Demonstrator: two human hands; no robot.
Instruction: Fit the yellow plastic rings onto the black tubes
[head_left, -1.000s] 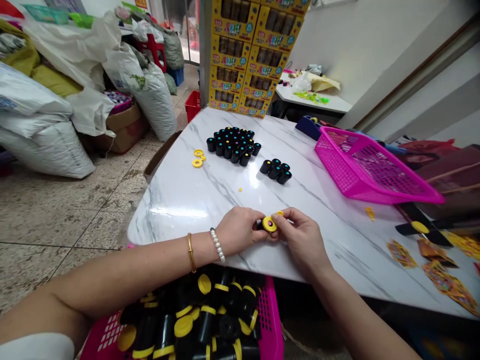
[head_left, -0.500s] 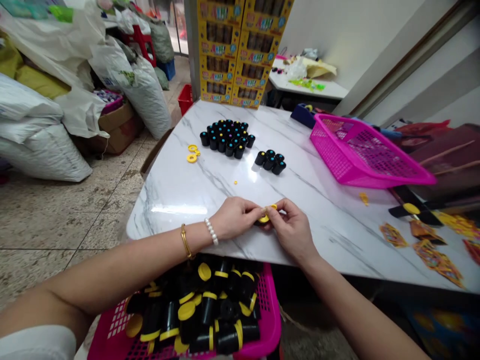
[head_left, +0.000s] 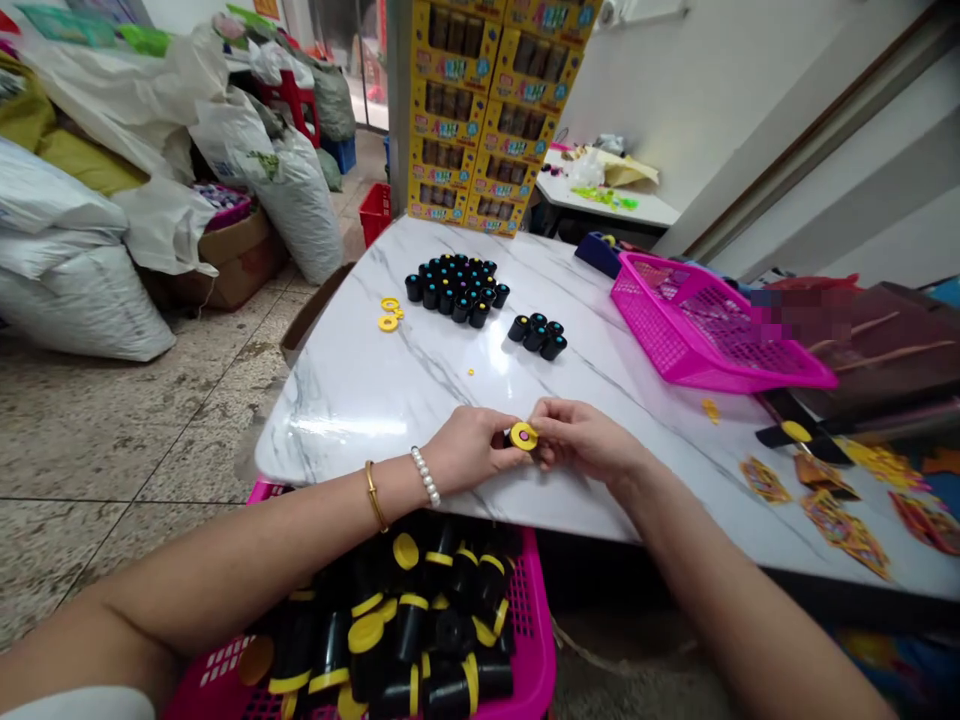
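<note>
Over the front of the marble-patterned table, my left hand [head_left: 476, 445] is closed on a small black cylinder with a yellow ring [head_left: 523, 436] on its top. A pinkish spot shows in the ring's centre. My right hand [head_left: 585, 438] pinches the ring's right edge between thumb and fingers; its lower fingers are partly hidden. Farther back, a large cluster of black cylinders [head_left: 448, 298] with blue, yellow or purple dots stands upright. A smaller cluster [head_left: 535, 340] stands to its right. Loose yellow rings [head_left: 388, 323] lie on the left, and a tiny yellow bit [head_left: 471, 372] lies nearer.
Below the table's front edge, a pink basket [head_left: 541, 620] holds many black cylinders with yellow caps. Another pink basket [head_left: 660, 345] sits at the right. Stacked yellow boxes [head_left: 450, 125] rise at the back. Yellow-orange pieces [head_left: 765, 480] lie at the right; white sacks [head_left: 90, 300] stand left.
The yellow ring has turned so that its top and pinkish centre face me. My right hand has shifted to the ring's right side, uncovering it. The camera view has tilted slightly.
</note>
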